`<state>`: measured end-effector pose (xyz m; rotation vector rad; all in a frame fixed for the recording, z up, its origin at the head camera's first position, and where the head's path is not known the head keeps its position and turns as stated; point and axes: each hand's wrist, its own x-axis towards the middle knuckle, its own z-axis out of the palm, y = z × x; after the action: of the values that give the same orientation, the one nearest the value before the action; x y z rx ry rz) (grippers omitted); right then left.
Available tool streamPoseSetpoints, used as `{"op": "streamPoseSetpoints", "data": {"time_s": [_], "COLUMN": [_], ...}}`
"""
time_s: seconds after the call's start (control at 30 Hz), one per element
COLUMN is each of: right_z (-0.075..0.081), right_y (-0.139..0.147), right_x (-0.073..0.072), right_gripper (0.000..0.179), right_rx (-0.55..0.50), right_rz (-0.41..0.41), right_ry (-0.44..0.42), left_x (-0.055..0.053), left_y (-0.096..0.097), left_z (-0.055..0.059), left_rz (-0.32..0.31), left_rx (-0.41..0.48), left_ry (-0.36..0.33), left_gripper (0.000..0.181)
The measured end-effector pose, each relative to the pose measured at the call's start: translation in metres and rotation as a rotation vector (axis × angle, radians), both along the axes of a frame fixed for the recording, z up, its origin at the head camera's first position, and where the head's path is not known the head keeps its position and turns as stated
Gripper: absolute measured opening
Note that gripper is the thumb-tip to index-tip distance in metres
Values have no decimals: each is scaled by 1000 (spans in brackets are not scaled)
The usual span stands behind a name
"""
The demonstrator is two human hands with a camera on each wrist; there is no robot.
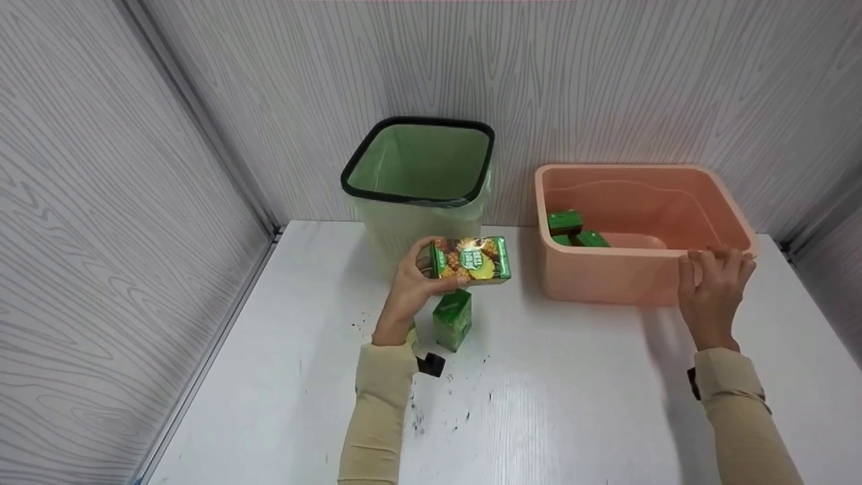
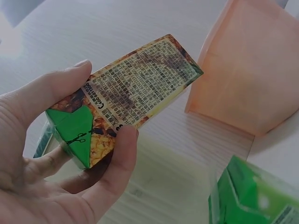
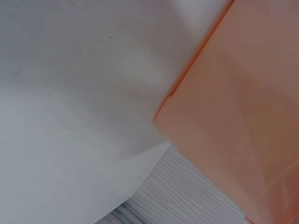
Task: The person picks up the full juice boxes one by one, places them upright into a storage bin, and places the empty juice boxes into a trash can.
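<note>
My left hand [image 1: 409, 286] grips a small juice carton [image 1: 470, 259] with pineapple pictures by one end, thumb on one side and fingers on the other. In the left wrist view the printed text side of the juice carton [image 2: 140, 86] and its green end flap show. Just below it, a green carton [image 1: 452, 322] stands on the table. At the front right corner of a pink plastic bin [image 1: 609, 276], the fingers of my right hand [image 1: 718, 289] hook over the rim. The right wrist view shows the wall of the pink bin [image 3: 229, 116], but not the hand.
Several green cartons [image 1: 564, 222] lie in the left part of the pink bin. A pale green bin with a black rim [image 1: 417, 200] stands behind my left hand, near the back wall [image 1: 512, 81]. Dark specks mark the white table [image 1: 559, 404].
</note>
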<state>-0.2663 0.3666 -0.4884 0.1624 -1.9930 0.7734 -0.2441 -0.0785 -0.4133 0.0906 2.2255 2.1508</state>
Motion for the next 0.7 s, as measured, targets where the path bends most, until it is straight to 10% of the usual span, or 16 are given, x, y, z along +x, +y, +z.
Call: {"op": "streamPoseSetpoints", "data": {"time_s": [0.7], "right_z": [0], "right_y": [2], "right_x": [-1], "right_gripper": [22], "right_rx": [17], "right_rz": [-16], "right_ry": [4], "left_x": [-16], "left_y": [47], "left_z": [2], "left_rz": [6], "left_rx": [121], "left_ry": [80], "left_gripper": [77]}}
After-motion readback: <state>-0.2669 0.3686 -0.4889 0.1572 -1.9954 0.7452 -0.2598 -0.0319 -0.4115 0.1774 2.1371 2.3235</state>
